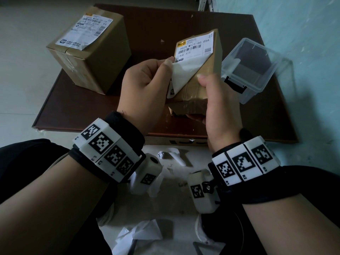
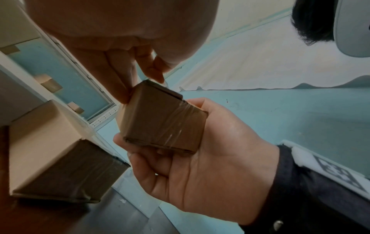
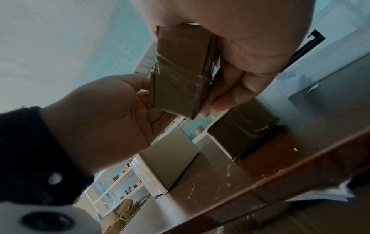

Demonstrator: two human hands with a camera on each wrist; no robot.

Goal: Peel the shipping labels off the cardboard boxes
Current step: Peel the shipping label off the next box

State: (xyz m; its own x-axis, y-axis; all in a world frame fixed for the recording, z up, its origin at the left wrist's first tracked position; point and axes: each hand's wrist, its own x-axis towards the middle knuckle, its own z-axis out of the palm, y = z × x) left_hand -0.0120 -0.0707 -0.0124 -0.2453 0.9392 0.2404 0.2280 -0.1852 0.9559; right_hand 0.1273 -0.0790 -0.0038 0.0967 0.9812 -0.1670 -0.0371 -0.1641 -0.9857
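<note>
- Right now I am midway through peeling — the small box (image 1: 198, 78) is held up above the worktop (image 1: 184, 24), and its shipping label (image 1: 195, 50) is lifted at the near corner, white backing showing, while the printed upper part looks stuck down.
- My left hand (image 1: 145, 83) pinches the loose flap between thumb and curled fingers.
- My right hand (image 1: 219, 105) is wrapped round the box from below and the side, thumb pressed on the bare cardboard just beside the peeled edge.
- As I judge it, the next move calls for a slow pull up and away along the label, low to the surface, with the right hand bracing so the paper does not tear at the barcode.
- A second, larger box (image 1: 88, 48) sits on the worktop to the left, well apart, its label (image 1: 86, 30) flat and untouched — that one comes after.
- A clear plastic tub (image 1: 255, 69) stands just right of the held box; paper scraps (image 1: 145, 234) lie on the floor by my knees.
- Hard to make out: both wrist views show only the box's taped underside, so the peel line is hidden there, and I cannot tell how firmly the far edge adheres.
</note>
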